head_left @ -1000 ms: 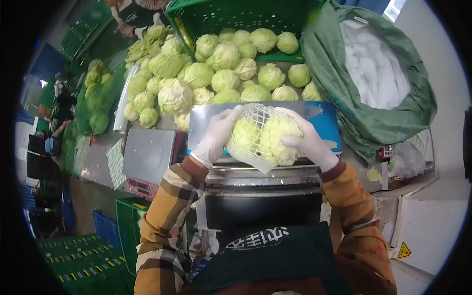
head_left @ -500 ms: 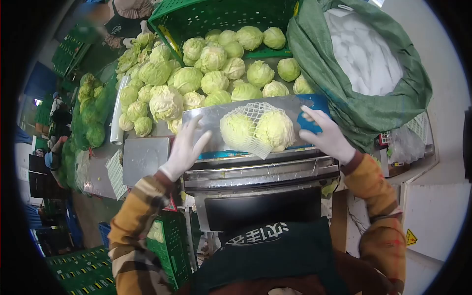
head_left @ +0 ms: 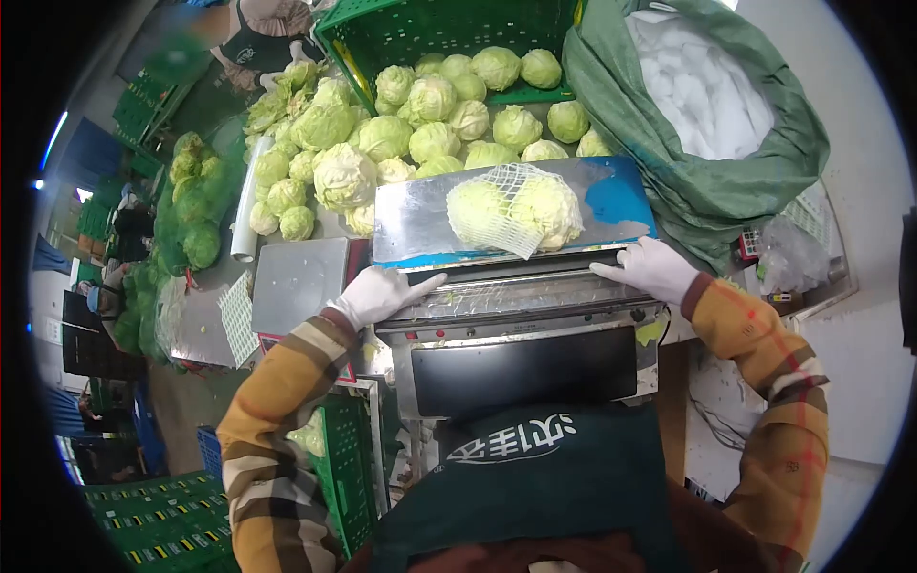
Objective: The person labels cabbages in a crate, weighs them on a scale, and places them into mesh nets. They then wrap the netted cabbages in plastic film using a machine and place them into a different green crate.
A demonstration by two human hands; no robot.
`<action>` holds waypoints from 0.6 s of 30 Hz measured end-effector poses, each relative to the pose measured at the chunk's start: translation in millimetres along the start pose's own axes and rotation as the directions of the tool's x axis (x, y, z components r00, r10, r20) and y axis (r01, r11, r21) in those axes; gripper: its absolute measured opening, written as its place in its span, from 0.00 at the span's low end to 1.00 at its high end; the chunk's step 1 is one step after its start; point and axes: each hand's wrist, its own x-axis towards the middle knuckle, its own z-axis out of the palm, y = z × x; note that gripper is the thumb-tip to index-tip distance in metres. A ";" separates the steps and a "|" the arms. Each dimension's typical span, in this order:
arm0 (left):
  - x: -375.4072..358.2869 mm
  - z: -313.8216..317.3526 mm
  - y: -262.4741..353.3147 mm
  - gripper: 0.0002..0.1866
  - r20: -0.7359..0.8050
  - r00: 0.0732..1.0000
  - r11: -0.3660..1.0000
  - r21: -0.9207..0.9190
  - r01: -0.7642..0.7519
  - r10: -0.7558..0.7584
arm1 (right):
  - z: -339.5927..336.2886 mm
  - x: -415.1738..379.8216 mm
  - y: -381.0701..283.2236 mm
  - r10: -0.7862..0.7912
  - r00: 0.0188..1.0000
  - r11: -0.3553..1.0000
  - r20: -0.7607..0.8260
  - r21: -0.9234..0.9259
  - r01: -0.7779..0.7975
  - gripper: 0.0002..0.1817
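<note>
Two pale green cabbages [head_left: 546, 212] sit side by side on the metal plate [head_left: 411, 222] of a wrapping machine, with a white foam net [head_left: 501, 202] draped over them. Clear plastic film [head_left: 516, 294] stretches across the machine's front, just below the plate. My white-gloved left hand [head_left: 374, 294] is closed at the film's left end, index finger pointing inward. At the right end my gloved right hand [head_left: 657, 271] is closed in the same way. The film between the fingertips is hard to make out. Neither hand touches the cabbages.
Loose cabbages [head_left: 387, 138] are heaped behind the plate, before a green crate [head_left: 349, 48]. A green sack [head_left: 659, 143] of white foam nets stands right. On the left are a film roll [head_left: 250, 201], a scale [head_left: 301, 282] and a co-worker's gloved hands [head_left: 270, 79].
Both hands have come down from beside the cabbages to the film at the machine's front, and their spread fingers have closed. The netted cabbages stay on the plate; the camera view has shifted slightly.
</note>
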 end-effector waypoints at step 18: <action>-34.4 -164.2 55.7 0.23 -0.319 0.606 0.329 -0.939 -0.099 -0.729 | -174.0 -19.4 3.9 0.910 0.345 -0.170 0.232 0.965 -0.199 0.14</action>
